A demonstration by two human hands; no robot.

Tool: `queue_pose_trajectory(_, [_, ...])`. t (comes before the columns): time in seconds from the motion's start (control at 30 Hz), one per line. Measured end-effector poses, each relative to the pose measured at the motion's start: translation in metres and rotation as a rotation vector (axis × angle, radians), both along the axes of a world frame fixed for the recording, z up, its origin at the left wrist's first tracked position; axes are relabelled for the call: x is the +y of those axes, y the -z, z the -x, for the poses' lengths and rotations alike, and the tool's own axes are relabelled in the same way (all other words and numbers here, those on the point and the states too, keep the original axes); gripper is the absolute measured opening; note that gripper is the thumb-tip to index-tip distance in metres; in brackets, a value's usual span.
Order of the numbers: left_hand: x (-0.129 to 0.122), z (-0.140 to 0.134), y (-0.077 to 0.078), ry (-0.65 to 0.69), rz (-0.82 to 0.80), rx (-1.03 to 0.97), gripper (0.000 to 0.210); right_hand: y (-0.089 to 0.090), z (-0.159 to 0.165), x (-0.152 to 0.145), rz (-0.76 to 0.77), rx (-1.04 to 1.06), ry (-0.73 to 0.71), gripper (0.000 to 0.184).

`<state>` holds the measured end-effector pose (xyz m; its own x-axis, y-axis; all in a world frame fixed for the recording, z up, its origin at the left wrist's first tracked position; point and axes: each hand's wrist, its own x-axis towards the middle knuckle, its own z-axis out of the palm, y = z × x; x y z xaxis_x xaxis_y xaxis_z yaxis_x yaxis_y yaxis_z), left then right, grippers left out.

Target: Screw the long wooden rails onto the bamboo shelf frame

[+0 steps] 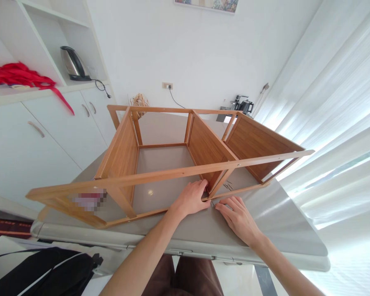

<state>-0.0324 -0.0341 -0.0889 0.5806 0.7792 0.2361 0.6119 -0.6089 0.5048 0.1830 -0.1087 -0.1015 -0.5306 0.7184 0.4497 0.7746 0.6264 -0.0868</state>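
A wooden shelf rack (169,172) lies on its side on a grey table, its shelf panels standing upright. My left hand (191,198) is closed around the lower front rail and the foot of the middle shelf panel (208,144). Just to the right, my right hand (238,218) pinches a small shiny metal piece (213,203) against the same rail's joint; its exact kind is too small to tell. Several loose screws (228,186) lie on the table inside the rack's right bay, behind my right hand.
The grey table (283,222) ends in a rounded front edge by my legs. An electric kettle (74,63) and red ribbon (21,76) sit on the left cabinet. A black bag (40,271) is low at left. White curtains (342,102) hang right.
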Motion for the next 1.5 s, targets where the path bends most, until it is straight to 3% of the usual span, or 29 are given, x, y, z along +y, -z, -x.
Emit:
queue_pose_trajectory(0.37, [-0.001, 0.0, -0.002, 0.001, 0.007, -0.005, 0.028, -0.002, -0.002, 0.001, -0.075, -0.147, -0.017, 0.025])
queue_pose_trajectory(0.7, [-0.002, 0.0, -0.005, -0.004, 0.026, 0.01, 0.028, -0.02, -0.004, 0.009, -0.108, -0.29, -0.108, 0.027])
queue_pose_trajectory(1.5, [-0.002, -0.001, -0.006, -0.015, 0.038, 0.032, 0.029, -0.018, -0.003, 0.008, -0.093, -0.254, -0.095, 0.03])
